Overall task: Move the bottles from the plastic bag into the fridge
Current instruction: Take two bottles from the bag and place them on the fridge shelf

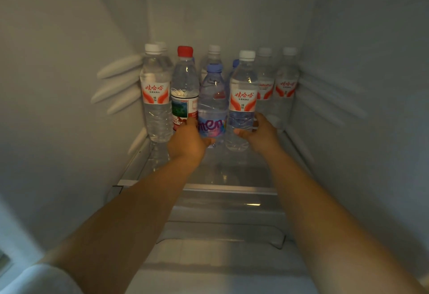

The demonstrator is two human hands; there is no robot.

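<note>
Head view: both arms reach straight into the fridge point(69, 84). The left hand point(189, 141) wraps its fingers round the blue-capped bottle point(212, 103); the right hand point(262, 134) grips the low part of the white-capped bottle point(242, 98). Both bottles stand upright on the glass shelf point(232, 177), touching. Fingertips are hidden behind the bottles. The rear bottles point(285, 84) are dim and blurred, and the plastic bag is out of view.

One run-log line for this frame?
left hand: grips purple-cap bottle | right hand: grips white-cap bottle | both on fridge shelf
</note>
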